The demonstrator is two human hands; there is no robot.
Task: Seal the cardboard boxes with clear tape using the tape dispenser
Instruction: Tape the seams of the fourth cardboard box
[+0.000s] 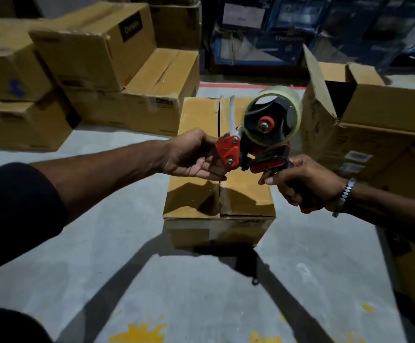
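Observation:
A closed cardboard box (244, 194) stands on the grey floor in front of me, its two top flaps meeting at a dark centre seam. Above it I hold a red and black tape dispenser (263, 134) carrying a roll of clear tape (289, 105). My right hand (303, 180) grips the dispenser's handle. My left hand (191, 154) pinches the red front end of the dispenser, at the tape's loose end; a pale strip of tape rises from there. Both hands hover above the box, not touching it.
Stacked closed cardboard boxes (90, 45) fill the left and back. An open cardboard box (374, 112) with raised flaps stands at the right. Blue printed cartons (275, 33) line the far wall. A red line (226, 85) crosses the floor behind the box; yellow paint marks (139, 332) lie near me.

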